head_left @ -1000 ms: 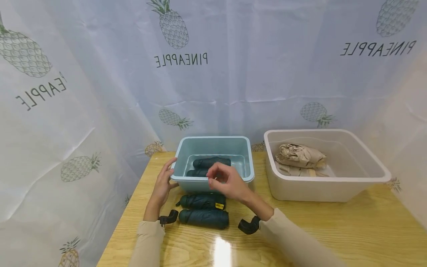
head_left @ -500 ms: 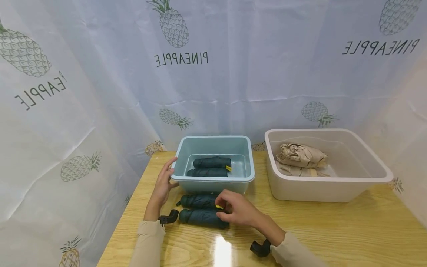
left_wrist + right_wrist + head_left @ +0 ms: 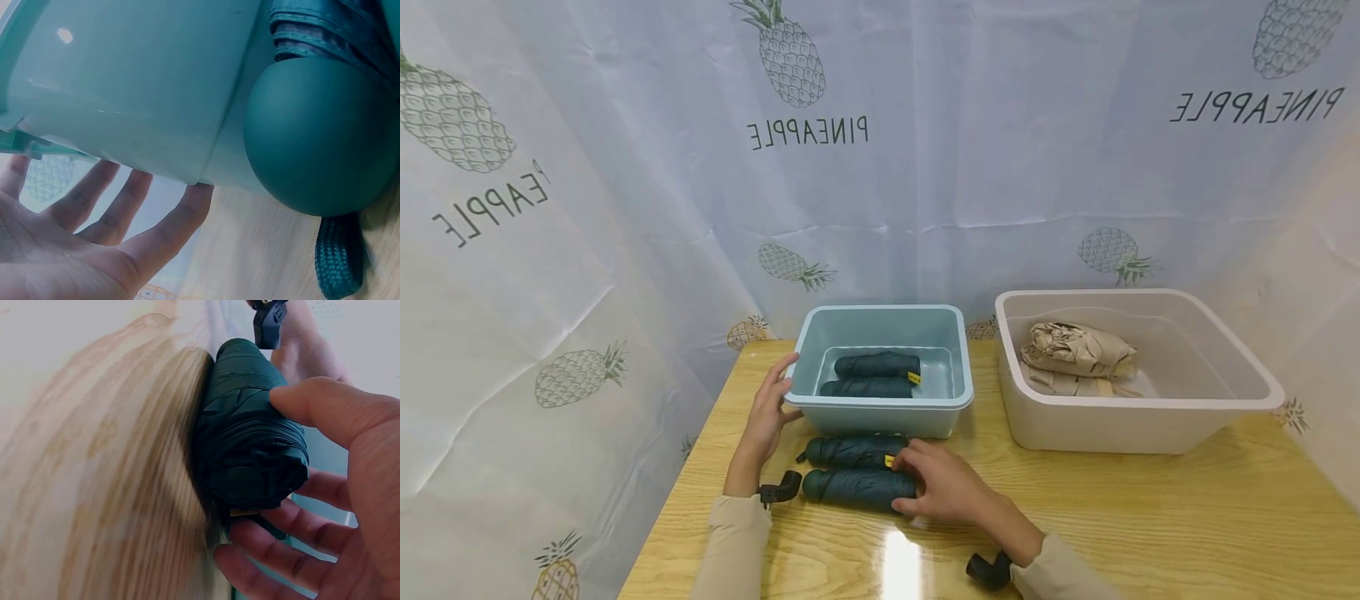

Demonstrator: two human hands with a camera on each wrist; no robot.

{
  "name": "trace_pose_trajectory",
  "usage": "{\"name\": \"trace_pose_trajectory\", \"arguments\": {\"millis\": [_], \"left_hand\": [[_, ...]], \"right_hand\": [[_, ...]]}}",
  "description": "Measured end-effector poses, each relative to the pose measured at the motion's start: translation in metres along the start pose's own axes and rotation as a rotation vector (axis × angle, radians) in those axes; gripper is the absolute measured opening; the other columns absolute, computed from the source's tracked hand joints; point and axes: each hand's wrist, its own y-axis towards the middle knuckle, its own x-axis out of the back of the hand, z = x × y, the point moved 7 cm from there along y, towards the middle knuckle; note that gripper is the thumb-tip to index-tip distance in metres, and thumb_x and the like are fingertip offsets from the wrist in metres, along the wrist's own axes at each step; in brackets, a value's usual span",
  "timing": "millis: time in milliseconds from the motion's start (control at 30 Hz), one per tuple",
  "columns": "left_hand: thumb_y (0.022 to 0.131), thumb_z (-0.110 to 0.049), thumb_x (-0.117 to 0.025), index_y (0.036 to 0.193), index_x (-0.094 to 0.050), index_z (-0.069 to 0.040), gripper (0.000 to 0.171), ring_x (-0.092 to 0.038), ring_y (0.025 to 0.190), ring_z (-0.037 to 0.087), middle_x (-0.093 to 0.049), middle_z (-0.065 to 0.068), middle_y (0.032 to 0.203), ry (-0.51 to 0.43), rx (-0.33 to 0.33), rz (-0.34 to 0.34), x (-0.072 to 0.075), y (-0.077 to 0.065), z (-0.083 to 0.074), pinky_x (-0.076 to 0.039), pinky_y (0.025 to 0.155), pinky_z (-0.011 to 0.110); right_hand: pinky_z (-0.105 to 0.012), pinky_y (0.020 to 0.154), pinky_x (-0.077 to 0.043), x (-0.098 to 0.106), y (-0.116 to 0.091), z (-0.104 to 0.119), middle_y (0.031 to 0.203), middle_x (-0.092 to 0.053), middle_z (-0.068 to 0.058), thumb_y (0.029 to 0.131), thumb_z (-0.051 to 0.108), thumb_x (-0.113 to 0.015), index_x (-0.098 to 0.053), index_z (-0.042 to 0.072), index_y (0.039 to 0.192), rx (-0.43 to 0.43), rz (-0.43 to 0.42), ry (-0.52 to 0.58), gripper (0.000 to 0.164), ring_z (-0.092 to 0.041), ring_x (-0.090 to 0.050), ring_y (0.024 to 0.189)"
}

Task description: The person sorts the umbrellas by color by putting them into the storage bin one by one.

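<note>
My right hand [image 3: 947, 487] is at the right end of the nearer dark green folded umbrella [image 3: 853, 488], lying on the table. In the right wrist view its thumb [image 3: 306, 400] touches that umbrella's cover, with the fingers curled round the other side. Just behind lies a second folded umbrella [image 3: 844, 452] with a yellow tag, alongside the first. My left hand [image 3: 763, 421] rests against the left side of a light blue bin [image 3: 880, 402], its fingers fairly straight and spread. Two more folded umbrellas [image 3: 876, 364] lie inside the bin.
A larger beige bin [image 3: 1097, 429] stands to the right, holding crumpled brown packages [image 3: 1078, 350]. A pineapple-print curtain [image 3: 925, 183] hangs behind the wooden table [image 3: 1112, 508]. Black wrist mounts [image 3: 988, 572] sit at both wrists.
My right hand has come from above the blue bin down toward me to the nearer umbrella's right end, its fingers now about it. My left hand has stayed at the bin.
</note>
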Motion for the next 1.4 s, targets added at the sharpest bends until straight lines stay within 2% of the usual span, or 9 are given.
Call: {"name": "trace_pose_trajectory", "arguments": {"millis": [100,300,500,800,1167,1400], "left_hand": [[0.110,-0.033,-0.038,0.158,-0.035,-0.022,0.050,-0.033,0.147,0.041,-0.023,0.007,0.165,-0.003,0.002,0.000,0.000,0.000,0.000,-0.036,0.105,0.077],[0.110,-0.035,-0.038,0.158,-0.036,-0.023,0.050,-0.033,0.147,0.040,-0.023,0.006,0.166,-0.001,0.002,-0.002,0.001,-0.001,0.001,-0.036,0.105,0.077],[0.110,-0.034,-0.038,0.158,-0.035,-0.022,0.050,-0.032,0.148,0.041,-0.022,0.007,0.166,-0.005,0.003,-0.003,0.001,-0.001,0.001,-0.036,0.105,0.077],[0.110,-0.034,-0.038,0.158,-0.035,-0.023,0.050,-0.034,0.147,0.041,-0.023,0.007,0.165,0.001,0.003,-0.008,0.002,-0.002,0.000,-0.036,0.104,0.077],[0.110,-0.035,-0.038,0.159,-0.035,-0.023,0.050,-0.033,0.147,0.041,-0.022,0.007,0.166,0.005,-0.005,-0.002,0.001,-0.002,0.000,-0.037,0.104,0.077],[0.110,-0.034,-0.037,0.159,-0.035,-0.022,0.050,-0.032,0.148,0.041,-0.022,0.007,0.167,0.013,-0.003,-0.002,0.001,0.000,0.000,-0.037,0.104,0.077]], "right_hand": [[-0.034,0.082,-0.053,-0.003,-0.002,-0.002,0.109,-0.066,0.007,0.081,0.052,-0.080,-0.068,0.022,0.117,-0.030,0.023,-0.031,0.049,-0.010,-0.061,0.095],[-0.036,0.087,-0.054,-0.006,-0.004,-0.004,0.118,-0.072,0.003,0.080,0.051,-0.082,-0.067,0.023,0.122,-0.063,0.048,-0.003,0.052,-0.014,-0.067,0.104],[-0.034,0.080,-0.054,-0.010,-0.005,0.000,0.117,-0.072,0.001,0.078,0.051,-0.083,-0.066,0.023,0.123,-0.076,0.052,-0.026,0.056,-0.015,-0.067,0.100],[-0.035,0.080,-0.055,-0.014,-0.005,0.000,0.120,-0.072,0.002,0.076,0.048,-0.085,-0.065,0.024,0.124,-0.106,0.050,-0.033,0.057,-0.015,-0.067,0.101],[-0.031,0.076,-0.054,-0.013,-0.005,0.000,0.115,-0.073,0.002,0.079,0.047,-0.083,-0.065,0.025,0.122,-0.085,0.022,-0.003,0.052,-0.012,-0.066,0.094],[-0.025,0.073,-0.050,-0.002,-0.004,0.006,0.110,-0.072,0.004,0.078,0.047,-0.082,-0.067,0.024,0.121,-0.049,-0.014,0.009,0.050,-0.006,-0.061,0.087]]}}
